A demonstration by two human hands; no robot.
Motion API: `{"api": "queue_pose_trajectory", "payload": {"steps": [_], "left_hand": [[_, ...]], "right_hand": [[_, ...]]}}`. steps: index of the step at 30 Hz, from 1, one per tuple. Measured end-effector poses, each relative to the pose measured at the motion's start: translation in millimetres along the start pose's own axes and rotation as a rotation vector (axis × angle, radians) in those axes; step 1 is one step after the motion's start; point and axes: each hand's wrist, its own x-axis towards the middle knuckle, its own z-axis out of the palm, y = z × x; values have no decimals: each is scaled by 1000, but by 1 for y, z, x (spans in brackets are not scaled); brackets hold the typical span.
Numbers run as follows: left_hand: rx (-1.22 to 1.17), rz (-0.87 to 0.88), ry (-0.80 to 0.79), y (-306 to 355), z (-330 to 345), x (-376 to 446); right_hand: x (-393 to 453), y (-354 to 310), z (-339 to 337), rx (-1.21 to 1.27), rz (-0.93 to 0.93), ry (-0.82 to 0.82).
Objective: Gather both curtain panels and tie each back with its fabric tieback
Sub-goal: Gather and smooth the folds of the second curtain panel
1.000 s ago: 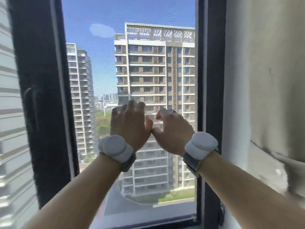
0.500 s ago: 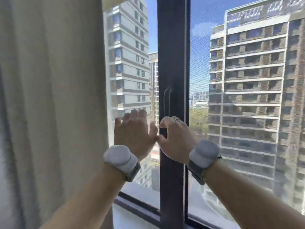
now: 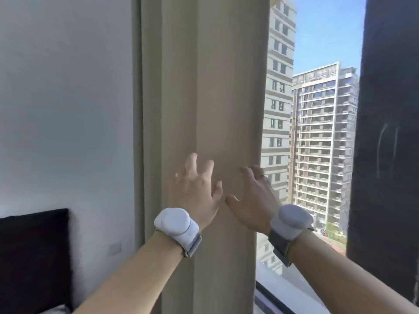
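Head view: beige curtain panel [image 3: 204, 109] hung gathered betw. white wall [image 3: 68, 98] & window glass [image 3: 317, 132]. My left hand [image 3: 195, 196] & right hand [image 3: 254, 200] raised in front of it, fingers spread, grip apart, nothing held; contact w/ fabric unclear.

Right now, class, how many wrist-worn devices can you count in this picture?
2. A white device sits on the left wrist, before the beige curtain; a grey device sits on the right wrist, by the window.
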Motion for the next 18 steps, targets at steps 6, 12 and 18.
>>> {"api": "queue_pose_trajectory", "payload": {"steps": [6, 12, 18], "left_hand": [[101, 25, -64, -58, 45, 22], [40, -11, -91, -89, 84, 50], [45, -61, -93, -127, 125, 73]], "right_hand": [[50, -18, 62, 109, -15, 13], [101, -26, 118, 167, 5, 10], [143, -38, 164, 207, 18, 67]]}}
